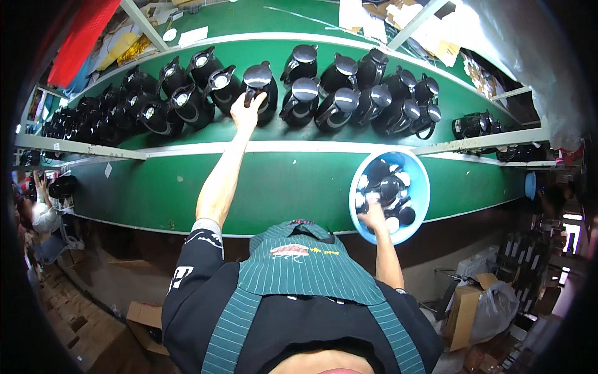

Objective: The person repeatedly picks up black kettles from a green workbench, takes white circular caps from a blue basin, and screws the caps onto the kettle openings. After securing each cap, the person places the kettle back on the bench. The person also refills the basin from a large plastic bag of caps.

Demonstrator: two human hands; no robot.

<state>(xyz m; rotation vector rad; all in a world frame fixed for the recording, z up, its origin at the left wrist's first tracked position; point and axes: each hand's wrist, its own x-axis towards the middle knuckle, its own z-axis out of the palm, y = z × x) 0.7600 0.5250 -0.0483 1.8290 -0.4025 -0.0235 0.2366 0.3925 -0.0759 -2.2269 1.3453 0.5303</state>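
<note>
My left hand [247, 112] is closed round the handle of a black vacuum jug [265, 87], which stands upright with a smooth dark lid on top. Just left of it, several black jugs [193, 107] show silvery mouths without lids. To its right stand more jugs [336, 109] with shiny lids on. My right hand [374, 215] reaches down into a light blue basin [423, 193] filled with loose black and white lids [390, 187]. Its fingers are blurred among these pieces, so what they grip does not show.
The green bench [280, 181] has a raised white-edged shelf carrying the jugs. White metal posts [436, 148] cross it at both sides. Cardboard boxes [464, 315] and a plastic bag [498, 305] lie on the floor at right. Another person [45, 212] is at the far left.
</note>
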